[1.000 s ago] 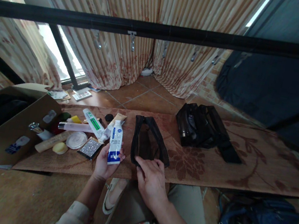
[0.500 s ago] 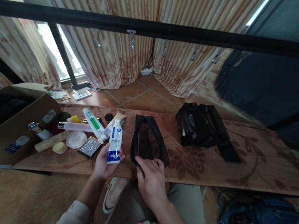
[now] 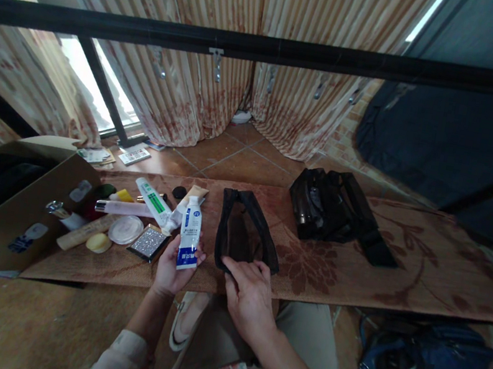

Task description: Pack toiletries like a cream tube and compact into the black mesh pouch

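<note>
A white and blue squeeze tube (image 3: pixel 190 232), cap end up, rests in my left hand (image 3: pixel 171 269), with the fingers curled behind it. My right hand (image 3: pixel 252 299) grips the near rim of a black mesh pouch (image 3: pixel 252 226), whose mouth gapes toward me. Left of my left hand lie a glittery square compact (image 3: pixel 149 242), a white and green tube (image 3: pixel 153 202), a round clear-lidded container (image 3: pixel 126 230), a pale pink cylinder (image 3: pixel 124 208) and a yellow egg-shaped item (image 3: pixel 99 243). A beige tube (image 3: pixel 198 192) sits partly behind the white and blue one.
An open cardboard box (image 3: pixel 46 208) stands at the left end of the cloth-covered bench (image 3: pixel 425 271). A second black bag (image 3: pixel 327 207) with a strap lies right of the pouch. A black rail (image 3: pixel 269 48) crosses ahead. A blue bag (image 3: pixel 449 354) is at the lower right.
Both hands, the tube and the pouch hold almost the same place. At the lower right, a pixelated patch now covers part of the view.
</note>
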`<state>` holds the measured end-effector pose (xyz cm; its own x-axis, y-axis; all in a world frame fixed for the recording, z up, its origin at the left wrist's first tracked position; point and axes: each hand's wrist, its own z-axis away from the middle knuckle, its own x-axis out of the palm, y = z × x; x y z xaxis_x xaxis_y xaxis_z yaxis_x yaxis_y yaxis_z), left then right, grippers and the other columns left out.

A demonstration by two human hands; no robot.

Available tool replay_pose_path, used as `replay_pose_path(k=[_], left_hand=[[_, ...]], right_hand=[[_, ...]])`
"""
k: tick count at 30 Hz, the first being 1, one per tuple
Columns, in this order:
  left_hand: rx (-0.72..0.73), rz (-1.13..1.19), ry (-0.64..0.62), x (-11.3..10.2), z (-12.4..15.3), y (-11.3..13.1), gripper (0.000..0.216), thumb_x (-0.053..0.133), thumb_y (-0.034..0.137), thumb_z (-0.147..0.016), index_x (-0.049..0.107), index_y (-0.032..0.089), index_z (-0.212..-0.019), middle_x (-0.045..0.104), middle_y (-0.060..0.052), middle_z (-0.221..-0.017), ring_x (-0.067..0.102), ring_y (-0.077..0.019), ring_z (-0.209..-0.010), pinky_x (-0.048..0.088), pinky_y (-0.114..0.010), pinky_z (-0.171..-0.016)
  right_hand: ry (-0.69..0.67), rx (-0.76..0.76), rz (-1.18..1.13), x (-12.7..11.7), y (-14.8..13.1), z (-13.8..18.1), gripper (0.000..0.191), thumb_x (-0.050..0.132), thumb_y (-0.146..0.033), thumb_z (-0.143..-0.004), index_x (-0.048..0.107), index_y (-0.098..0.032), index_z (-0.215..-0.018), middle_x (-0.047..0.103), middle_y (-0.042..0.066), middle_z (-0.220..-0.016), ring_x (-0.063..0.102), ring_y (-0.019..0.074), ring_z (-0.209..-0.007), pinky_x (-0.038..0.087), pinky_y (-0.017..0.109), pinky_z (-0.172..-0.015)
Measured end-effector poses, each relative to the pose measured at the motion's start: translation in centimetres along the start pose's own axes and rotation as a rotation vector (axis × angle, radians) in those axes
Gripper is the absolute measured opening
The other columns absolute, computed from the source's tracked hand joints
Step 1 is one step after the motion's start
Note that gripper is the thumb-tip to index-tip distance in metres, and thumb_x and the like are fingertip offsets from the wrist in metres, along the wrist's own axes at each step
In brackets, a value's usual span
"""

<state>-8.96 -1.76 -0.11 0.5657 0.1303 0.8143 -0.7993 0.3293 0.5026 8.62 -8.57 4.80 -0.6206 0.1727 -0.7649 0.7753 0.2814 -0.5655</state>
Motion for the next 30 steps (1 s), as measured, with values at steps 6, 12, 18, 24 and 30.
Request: replay_pose_path(k=[6, 12, 18, 24, 30], left_hand=[[0.007, -0.021, -0.028, -0.2, 0.0, -0.2, 0.030, 0.053, 0.034, -0.084, 0.065, 0.012, -0.102, 0.065, -0.007, -0.083, 0.056, -0.0140, -0.063, 0.053, -0.033, -0.067], [0.058, -0.127, 0.005, -0.8, -0.2, -0.6, 0.027, 0.071, 0.020, -0.070, 0.065, 0.014, -0.096, 0.064, -0.002, -0.076, 0.059, -0.0123, -0.066, 0.052, -0.027, -0.068], [0.085, -0.309, 0.042, -0.8, -0.3, -0.8, 0.043, 0.073, 0.002, -0.058, 0.064, 0.016, -0.097, 0.065, 0.002, -0.073, 0.059, -0.0090, -0.058, 0.048, -0.019, -0.058], [0.082, -0.250, 0.092, -0.5, -0.3, -1.0, 0.041, 0.071, 0.002, -0.057, 0.065, 0.015, -0.096, 0.071, -0.003, -0.082, 0.066, -0.0140, -0.071, 0.051, -0.023, -0.067], [0.075, -0.217, 0.040, -0.7, -0.5, -1.2, 0.041, 0.067, 0.000, -0.060, 0.066, 0.016, -0.097, 0.072, -0.008, -0.094, 0.067, -0.0237, -0.092, 0.053, -0.034, -0.079]], right_hand=[[-0.005, 0.005, -0.005, -0.1, -0.1, 0.0, 0.030, 0.048, -0.015, -0.089, 0.060, -0.026, -0.114, 0.068, 0.002, -0.090, 0.060, 0.0168, -0.088, 0.031, 0.037, -0.093], [-0.003, 0.003, 0.005, -0.1, -0.1, 0.0, 0.030, 0.049, -0.015, -0.088, 0.061, -0.026, -0.113, 0.068, 0.002, -0.089, 0.059, 0.0161, -0.087, 0.031, 0.036, -0.093], [0.004, -0.004, 0.025, -0.1, 0.0, 0.1, 0.031, 0.050, -0.015, -0.087, 0.061, -0.027, -0.113, 0.069, 0.001, -0.090, 0.060, 0.0155, -0.086, 0.032, 0.036, -0.093], [0.004, -0.010, 0.021, -0.1, 0.0, 0.1, 0.031, 0.049, -0.015, -0.087, 0.061, -0.026, -0.113, 0.069, 0.002, -0.090, 0.060, 0.0157, -0.086, 0.032, 0.036, -0.092], [-0.015, -0.010, 0.015, -0.1, 0.1, 0.2, 0.030, 0.047, -0.016, -0.089, 0.060, -0.025, -0.114, 0.069, 0.002, -0.093, 0.059, 0.0163, -0.089, 0.031, 0.036, -0.092]])
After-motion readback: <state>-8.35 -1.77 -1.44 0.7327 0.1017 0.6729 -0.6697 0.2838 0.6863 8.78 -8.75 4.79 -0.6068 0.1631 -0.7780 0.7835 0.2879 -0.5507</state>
